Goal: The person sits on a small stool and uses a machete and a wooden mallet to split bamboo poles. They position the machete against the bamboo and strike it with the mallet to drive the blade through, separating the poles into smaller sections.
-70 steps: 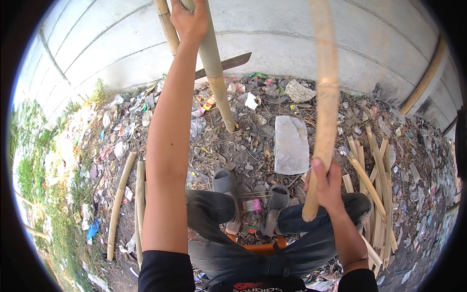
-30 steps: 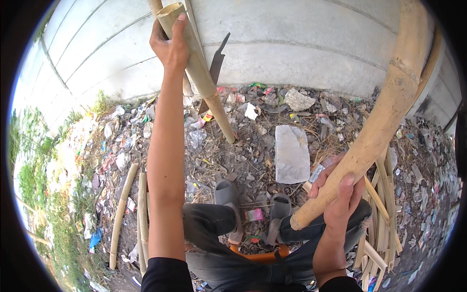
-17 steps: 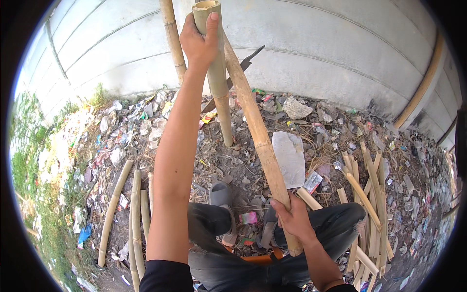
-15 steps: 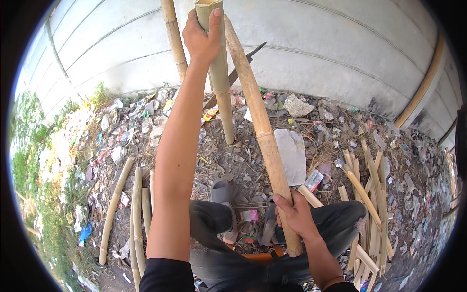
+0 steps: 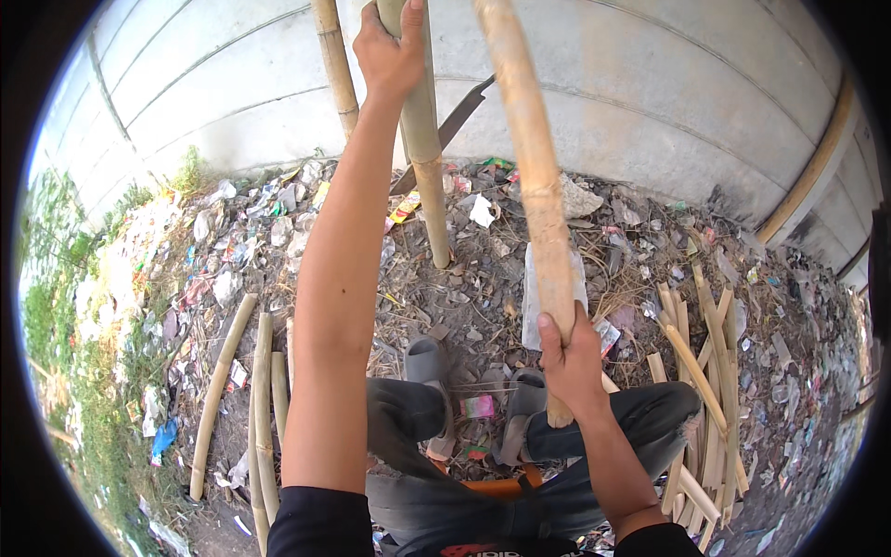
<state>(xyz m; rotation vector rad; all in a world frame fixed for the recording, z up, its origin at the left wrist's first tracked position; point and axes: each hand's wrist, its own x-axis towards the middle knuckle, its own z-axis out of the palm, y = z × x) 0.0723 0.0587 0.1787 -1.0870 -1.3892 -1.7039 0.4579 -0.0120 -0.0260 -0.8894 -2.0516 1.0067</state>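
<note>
My left hand [image 5: 390, 58] is wrapped round the upper part of an upright green-and-tan bamboo pole [image 5: 429, 190], whose lower end meets the ground in front of me. A dark long-bladed knife [image 5: 467, 113] slants across at that pole, showing on both sides of it; whether it is lodged in the bamboo or behind it, I cannot tell. My right hand [image 5: 568, 357] grips a thick bamboo stick [image 5: 538, 172] near its lower end. The stick is raised, apart from the pole and to its right, with its top out of view.
Another bamboo pole [image 5: 336, 70] leans by the grey wall [image 5: 668, 88]. Split bamboo pieces [image 5: 710, 371] are heaped at right, and several bamboo lengths [image 5: 263, 399] lie at left. Scattered litter covers the ground, with a flat pale slab [image 5: 534, 306] behind the stick. My sandalled feet [image 5: 427, 362] are below.
My right hand has moved up and forward, lifting the bamboo stick higher and swinging its top right, away from the pole. My left hand still holds the pole, slightly higher in view.
</note>
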